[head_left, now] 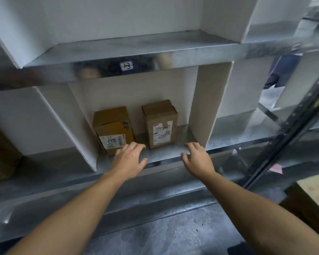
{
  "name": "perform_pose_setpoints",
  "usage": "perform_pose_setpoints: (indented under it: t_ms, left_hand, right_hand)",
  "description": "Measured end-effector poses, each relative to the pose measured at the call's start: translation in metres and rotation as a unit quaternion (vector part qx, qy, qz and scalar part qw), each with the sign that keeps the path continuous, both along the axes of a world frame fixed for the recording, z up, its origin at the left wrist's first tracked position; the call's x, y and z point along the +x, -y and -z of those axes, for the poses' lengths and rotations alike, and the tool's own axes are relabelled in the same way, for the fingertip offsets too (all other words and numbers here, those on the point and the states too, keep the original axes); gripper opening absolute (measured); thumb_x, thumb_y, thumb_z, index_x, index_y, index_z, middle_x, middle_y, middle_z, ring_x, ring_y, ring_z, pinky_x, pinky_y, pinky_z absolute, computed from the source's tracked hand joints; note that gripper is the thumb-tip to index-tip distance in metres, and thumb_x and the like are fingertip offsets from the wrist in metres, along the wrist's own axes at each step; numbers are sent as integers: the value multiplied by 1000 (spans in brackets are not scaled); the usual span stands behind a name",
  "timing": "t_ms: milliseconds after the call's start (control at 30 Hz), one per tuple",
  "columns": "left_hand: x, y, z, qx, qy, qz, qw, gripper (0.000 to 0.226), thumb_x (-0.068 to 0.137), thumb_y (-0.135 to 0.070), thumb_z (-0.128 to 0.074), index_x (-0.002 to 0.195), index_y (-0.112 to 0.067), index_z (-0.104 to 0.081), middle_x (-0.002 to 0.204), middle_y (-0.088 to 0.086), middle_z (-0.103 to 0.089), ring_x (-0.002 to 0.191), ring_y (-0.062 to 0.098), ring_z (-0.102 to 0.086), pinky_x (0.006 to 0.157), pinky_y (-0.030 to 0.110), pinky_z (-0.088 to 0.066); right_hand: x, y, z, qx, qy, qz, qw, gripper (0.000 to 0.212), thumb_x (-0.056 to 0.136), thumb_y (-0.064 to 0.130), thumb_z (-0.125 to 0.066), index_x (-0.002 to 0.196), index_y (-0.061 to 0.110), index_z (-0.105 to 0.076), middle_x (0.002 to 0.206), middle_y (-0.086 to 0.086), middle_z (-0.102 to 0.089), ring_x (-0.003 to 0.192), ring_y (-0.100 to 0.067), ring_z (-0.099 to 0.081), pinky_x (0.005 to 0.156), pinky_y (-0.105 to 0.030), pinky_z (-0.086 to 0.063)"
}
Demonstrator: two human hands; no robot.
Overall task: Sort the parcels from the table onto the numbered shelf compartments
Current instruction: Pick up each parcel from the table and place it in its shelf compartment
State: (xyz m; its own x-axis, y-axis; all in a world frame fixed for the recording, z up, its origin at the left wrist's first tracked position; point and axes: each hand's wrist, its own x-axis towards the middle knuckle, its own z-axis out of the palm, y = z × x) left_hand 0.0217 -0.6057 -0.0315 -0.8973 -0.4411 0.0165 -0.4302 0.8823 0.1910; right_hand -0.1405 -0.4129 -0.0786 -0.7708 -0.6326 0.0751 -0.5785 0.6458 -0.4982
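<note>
Two brown cardboard parcels stand upright in one shelf compartment. The left parcel (pixel 112 127) has a white label with a handwritten number low on its front. The right parcel (pixel 160 124) carries a printed shipping label. A tag reading 13 (pixel 126 66) is stuck on the metal shelf edge above them. My left hand (pixel 131 158) hovers open just in front of the left parcel's lower corner, fingers spread. My right hand (pixel 196 157) is open over the shelf's front edge (pixel 166 154), right of the right parcel, holding nothing.
White divider panels (pixel 208 107) wall the compartment on both sides. Another brown box (pixel 0 153) sits in the compartment at far left. A black metal upright (pixel 291 129) runs diagonally at right. A cardboard box (pixel 317 196) lies at the lower right. The floor below is dark and mottled.
</note>
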Motion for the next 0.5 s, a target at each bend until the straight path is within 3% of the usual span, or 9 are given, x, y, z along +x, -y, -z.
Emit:
perform_pose_setpoints:
  t_ms: [67, 233, 500]
  left_hand:
    - [3, -8, -2, -7, -1, 35, 999, 51, 97, -45, -47, 144, -30, -35, 144, -6, -42, 131, 16, -38, 107, 38, -31]
    - [5, -38, -5, -15, -9, 131, 991, 50, 96, -46, -47, 143, -30, -37, 141, -5, -43, 127, 17, -40, 105, 38, -34]
    - [-8, -148, 0, -2, -25, 303, 953, 49, 94, -44, -51, 139, -28, -42, 140, -3, -46, 127, 22, -42, 103, 39, -32]
  right_hand:
    - [18, -17, -5, 56, -54, -7, 997, 43, 100, 39, -49, 137, 17, -53, 137, -6, -55, 123, -28, -52, 99, -39, -44]
    - [70, -67, -24, 158, -101, 36, 982, 48, 100, 48, -42, 138, 21, -48, 137, -6, -53, 130, -29, -47, 106, -41, -38]
    - [149, -200, -42, 211, -82, 229, 947, 42, 100, 50, -40, 131, 23, -49, 128, -6, -54, 124, -30, -52, 101, -43, -42]
